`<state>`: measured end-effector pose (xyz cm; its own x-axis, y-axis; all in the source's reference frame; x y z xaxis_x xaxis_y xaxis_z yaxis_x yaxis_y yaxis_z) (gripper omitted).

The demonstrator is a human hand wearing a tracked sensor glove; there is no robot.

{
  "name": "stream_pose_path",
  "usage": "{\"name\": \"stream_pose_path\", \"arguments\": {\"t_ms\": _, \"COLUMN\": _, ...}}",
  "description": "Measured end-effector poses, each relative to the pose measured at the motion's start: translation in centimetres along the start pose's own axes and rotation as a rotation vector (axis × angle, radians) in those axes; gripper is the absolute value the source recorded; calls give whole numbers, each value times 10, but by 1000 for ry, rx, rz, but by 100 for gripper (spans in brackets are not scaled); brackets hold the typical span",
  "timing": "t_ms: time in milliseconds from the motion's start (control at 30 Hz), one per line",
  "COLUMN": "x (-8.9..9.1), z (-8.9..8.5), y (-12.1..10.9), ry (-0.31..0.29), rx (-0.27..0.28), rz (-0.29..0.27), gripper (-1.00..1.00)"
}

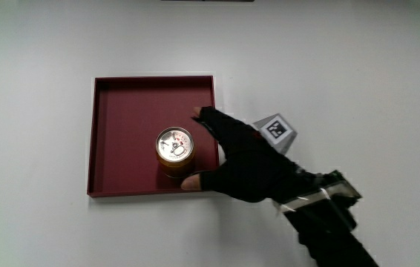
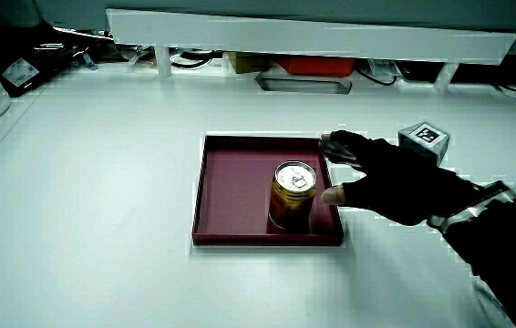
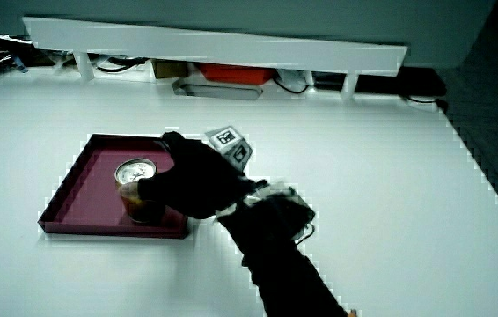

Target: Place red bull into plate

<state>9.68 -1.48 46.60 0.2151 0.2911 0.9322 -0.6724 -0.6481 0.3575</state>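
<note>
Obs.: the can stands upright inside the dark red square plate, near the middle of the frame in the main view. Silver lid with pull tab faces up, body gold-orange. It sits in the part of the plate nearer the person, close to the rim on the hand's side. Both side views confirm this: can upright on the plate floor, can partly covered by the glove, inside the plate.

The hand lies over the plate's rim just beside the can, with the fingers spread and nothing gripped. The thumb tip is near the can's base, and I cannot tell whether it touches. The other fingers reach over the rim, apart from the can. In both side views the hand reads as released, open around the can and not closed on it.

The patterned cube sits on the back of the glove. The forearm runs from the hand toward the person.

The white table carries the plate. The low partition shows in both side views.
</note>
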Motion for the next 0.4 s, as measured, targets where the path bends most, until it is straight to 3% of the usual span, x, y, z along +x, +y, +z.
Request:
{"name": "stream_pose_path", "arguments": {"t_ms": 67, "x": -9, "z": 8, "y": -10, "ry": -74, "rx": 6, "rz": -26, "gripper": -100}}
{"name": "stream_pose_path", "arguments": {"t_ms": 167, "x": -25, "z": 17, "y": -22, "ry": -127, "rx": -15, "rz": 3, "gripper": -100}}
{"name": "stream_pose_path", "arguments": {"t_ms": 267, "x": -49, "z": 21, "y": -37, "ry": -140, "rx": -20, "rz": -53, "gripper": -100}}
{"name": "stream_pose_path", "arguments": {"t_ms": 300, "x": -51, "z": 25, "y": -41, "ry": -197, "rx": -8, "rz": -58, "gripper": -100}}
{"name": "stream_pose_path", "arguments": {"t_ms": 333, "x": -61, "z": 25, "y": -47, "ry": -186, "rx": -16, "rz": -71, "gripper": -100}}
{"name": "stream_pose_path", "arguments": {"t_ms": 400, "x": -65, "z": 31, "y": -54, "ry": -252, "rx": -9, "rz": -67, "gripper": -100}}
